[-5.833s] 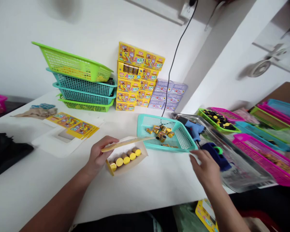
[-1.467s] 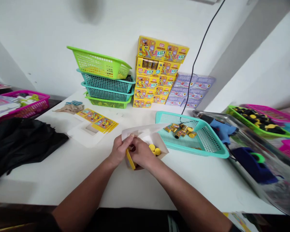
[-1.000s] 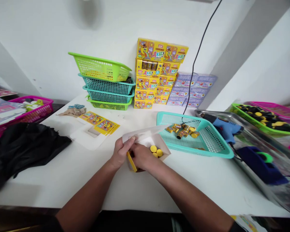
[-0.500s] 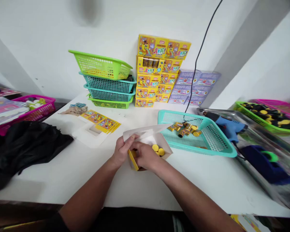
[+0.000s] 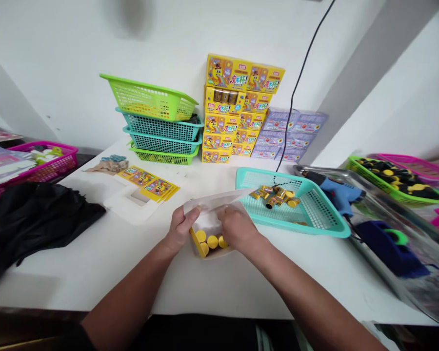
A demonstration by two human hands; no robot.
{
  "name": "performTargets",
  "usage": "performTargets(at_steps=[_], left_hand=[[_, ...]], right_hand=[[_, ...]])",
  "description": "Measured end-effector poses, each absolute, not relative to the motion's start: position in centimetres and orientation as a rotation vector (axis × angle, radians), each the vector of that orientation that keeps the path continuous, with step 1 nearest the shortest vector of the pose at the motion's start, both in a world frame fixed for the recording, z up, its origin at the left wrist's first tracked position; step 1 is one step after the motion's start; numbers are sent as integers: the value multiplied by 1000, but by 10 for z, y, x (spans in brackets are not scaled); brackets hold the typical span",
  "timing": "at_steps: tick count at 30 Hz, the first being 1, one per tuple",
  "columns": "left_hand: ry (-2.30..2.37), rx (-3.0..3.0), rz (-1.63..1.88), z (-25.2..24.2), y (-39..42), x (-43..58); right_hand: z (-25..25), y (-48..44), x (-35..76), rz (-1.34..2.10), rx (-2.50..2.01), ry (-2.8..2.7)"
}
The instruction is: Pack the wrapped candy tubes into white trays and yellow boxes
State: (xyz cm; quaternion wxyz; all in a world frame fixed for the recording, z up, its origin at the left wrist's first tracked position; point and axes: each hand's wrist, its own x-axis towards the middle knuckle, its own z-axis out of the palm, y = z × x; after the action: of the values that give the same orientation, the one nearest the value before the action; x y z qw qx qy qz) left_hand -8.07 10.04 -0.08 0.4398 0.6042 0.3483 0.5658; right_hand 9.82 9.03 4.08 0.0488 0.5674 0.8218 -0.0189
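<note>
A white card box (image 5: pixel 209 225) lies on the white table, its long flap raised and a yellow end panel at its left. Several yellow-topped cylinders (image 5: pixel 211 242) stand inside it in a row. My left hand (image 5: pixel 181 229) pinches the raised flap near the box's left corner. My right hand (image 5: pixel 236 227) rests over the box's right part, its fingertips on the white card, with no clear grip showing. Just beyond, a teal mesh tray (image 5: pixel 278 214) holds a loose heap of gold cylinders (image 5: pixel 274 196).
Stacked green and teal baskets (image 5: pixel 157 122) and yellow printed boxes (image 5: pixel 234 107) stand at the back. A steel tray (image 5: pixel 380 214) holds a blue glue gun (image 5: pixel 338 190) and a tape dispenser (image 5: pixel 389 248). Black cloth (image 5: pixel 36 226) lies at the left.
My right hand has moved right along the box, uncovering more of the yellow-topped cylinders. My left hand stays on the flap, and the view has shifted slightly.
</note>
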Motion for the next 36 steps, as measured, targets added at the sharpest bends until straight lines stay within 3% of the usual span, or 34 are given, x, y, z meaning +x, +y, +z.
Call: performTargets(at_steps=[4, 8, 10, 19, 23, 28, 36], left_hand=[[859, 1492, 1377, 1, 99, -79], [872, 1466, 1383, 1, 98, -78], [867, 1466, 1376, 1, 98, -79], [984, 1410, 1241, 9, 100, -80], [1002, 1317, 1241, 5, 104, -81], [984, 1387, 1155, -1, 95, -87], [1088, 830, 1325, -15, 73, -79]], right_hand=[[41, 88, 96, -94, 1848, 2667], [42, 81, 89, -769, 1797, 2676], [39, 79, 87, -931, 1770, 2648], [17, 55, 112, -513, 1924, 3145], [1, 31, 127, -198, 1704, 3486], [-25, 15, 130, 113, 1632, 3519], [-32, 17, 130, 29, 1621, 3562]])
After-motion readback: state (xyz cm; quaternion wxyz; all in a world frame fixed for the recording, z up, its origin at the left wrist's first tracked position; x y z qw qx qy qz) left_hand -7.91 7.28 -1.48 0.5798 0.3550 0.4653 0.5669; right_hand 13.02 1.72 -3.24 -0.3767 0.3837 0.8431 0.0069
